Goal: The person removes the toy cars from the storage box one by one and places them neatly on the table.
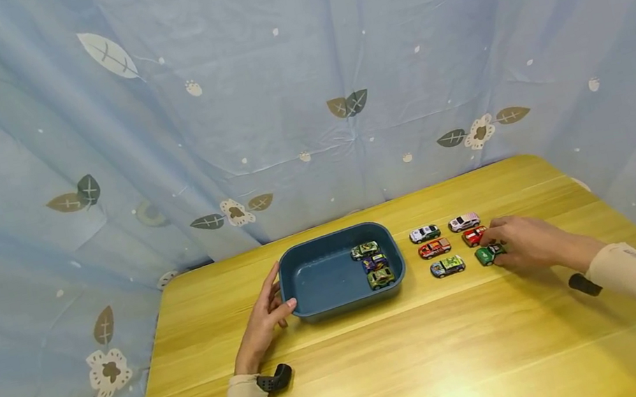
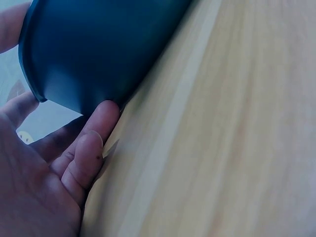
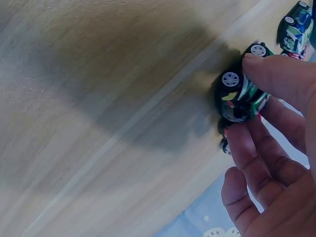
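A dark blue plastic bin point(image 1: 323, 286) stands on the table, with three toy cars in its right end: a camouflage one point(image 1: 365, 250), a purple one point(image 1: 375, 262) and an olive green one point(image 1: 381, 278). My left hand point(image 1: 264, 318) holds the bin's left end, thumb at the rim and other fingers against the outer wall point(image 2: 94, 54). On the right, my right hand point(image 1: 524, 242) pinches a green toy car point(image 3: 242, 94) between thumb and fingers. A red toy car point(image 1: 474, 237) lies just behind it, partly covered by the fingers.
Between the bin and my right hand lie a white-and-green car point(image 1: 424, 233), an orange-red car point(image 1: 434, 248) and a blue-and-yellow car point(image 1: 448, 266). A pink-and-white car point(image 1: 464, 222) sits farther back. A patterned blue curtain point(image 1: 274, 93) hangs behind the wooden table point(image 1: 362, 375).
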`<state>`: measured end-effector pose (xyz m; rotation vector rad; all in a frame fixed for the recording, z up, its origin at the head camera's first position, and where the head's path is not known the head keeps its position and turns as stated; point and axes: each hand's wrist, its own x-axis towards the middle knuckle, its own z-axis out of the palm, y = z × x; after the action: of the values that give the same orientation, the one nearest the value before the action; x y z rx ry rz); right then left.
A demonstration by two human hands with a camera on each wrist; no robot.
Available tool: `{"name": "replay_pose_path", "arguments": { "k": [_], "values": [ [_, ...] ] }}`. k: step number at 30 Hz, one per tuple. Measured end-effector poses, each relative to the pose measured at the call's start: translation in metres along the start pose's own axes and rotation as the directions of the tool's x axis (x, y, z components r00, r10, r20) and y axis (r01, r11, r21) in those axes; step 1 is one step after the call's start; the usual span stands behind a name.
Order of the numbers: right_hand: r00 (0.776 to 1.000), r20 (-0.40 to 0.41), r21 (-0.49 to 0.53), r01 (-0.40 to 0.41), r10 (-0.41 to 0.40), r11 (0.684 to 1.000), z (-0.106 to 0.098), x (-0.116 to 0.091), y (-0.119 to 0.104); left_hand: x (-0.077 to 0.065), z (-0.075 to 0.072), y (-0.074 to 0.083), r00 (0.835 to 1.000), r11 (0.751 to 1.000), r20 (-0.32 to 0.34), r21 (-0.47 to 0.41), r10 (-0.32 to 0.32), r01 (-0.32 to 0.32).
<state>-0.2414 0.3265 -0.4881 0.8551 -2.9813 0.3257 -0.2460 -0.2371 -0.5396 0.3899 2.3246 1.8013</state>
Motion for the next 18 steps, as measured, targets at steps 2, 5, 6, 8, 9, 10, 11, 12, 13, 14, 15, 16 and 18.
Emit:
{"name": "replay_pose_path", "arguments": {
  "k": [2, 5, 6, 8, 9, 10, 11, 12, 13, 14, 15, 16, 18],
  "values": [
    [1.0, -0.004, 0.001, 0.001, -0.001, 1.0, -0.002, 0.002, -0.001, 0.0, 0.0, 0.0, 1.0, 1.0, -0.002, 0.001, 0.004, -0.004],
    [1.0, -0.006, 0.014, 0.016, -0.016, 1.0, -0.006, 0.006, -0.005, 0.0, 0.0, 0.001, 1.0, 1.0, -0.004, 0.006, 0.009, -0.009],
    [1.0, -0.009, 0.019, 0.027, -0.027, 0.999, -0.008, 0.008, -0.007, 0.0, 0.0, 0.001, 1.0, 1.0, -0.005, 0.007, 0.011, -0.011],
    [0.999, -0.012, 0.022, 0.049, -0.049, 0.999, -0.011, 0.013, -0.01, 0.0, 0.0, 0.001, 1.0, 1.0, -0.005, 0.007, 0.014, -0.014],
    [0.998, -0.013, 0.024, 0.062, -0.062, 0.998, -0.013, 0.015, -0.012, 0.0, 0.0, 0.001, 1.0, 1.0, -0.004, 0.008, 0.015, -0.015],
    [0.997, -0.012, 0.023, 0.073, -0.072, 0.997, -0.014, 0.018, -0.014, 0.0, 0.0, 0.001, 1.0, 1.0, -0.005, 0.007, 0.016, -0.016],
    [0.997, -0.013, 0.023, 0.082, -0.081, 0.996, -0.015, 0.021, -0.016, 0.0, 0.0, 0.001, 1.0, 1.0, -0.004, 0.008, 0.017, -0.017],
    [0.996, -0.013, 0.023, 0.087, -0.087, 0.996, -0.016, 0.025, -0.018, 0.0, 0.0, 0.001, 1.0, 1.0, -0.003, 0.008, 0.017, -0.017],
    [0.996, -0.011, 0.023, 0.089, -0.089, 0.996, -0.017, 0.028, -0.021, 0.0, 0.001, 0.001, 1.0, 1.0, 0.0, 0.009, 0.019, -0.019],
    [0.995, -0.013, 0.025, 0.094, -0.094, 0.995, -0.017, 0.032, -0.024, 0.0, 0.001, 0.001, 1.0, 1.0, 0.001, 0.008, 0.019, -0.019],
    [0.996, -0.01, 0.029, 0.092, -0.092, 0.995, -0.017, 0.036, -0.027, 0.0, 0.001, 0.001, 1.0, 1.0, 0.002, 0.006, 0.02, -0.02],
    [0.996, -0.008, 0.036, 0.086, -0.086, 0.996, -0.017, 0.04, -0.031, 0.0, 0.001, 0.001, 1.0, 1.0, 0.001, 0.004, 0.02, -0.02],
    [0.997, -0.009, 0.052, 0.082, -0.082, 0.995, -0.015, 0.049, -0.038, 0.0, 0.001, 0.001, 1.0, 1.0, -0.002, 0.004, 0.021, -0.021]
  ]
}}
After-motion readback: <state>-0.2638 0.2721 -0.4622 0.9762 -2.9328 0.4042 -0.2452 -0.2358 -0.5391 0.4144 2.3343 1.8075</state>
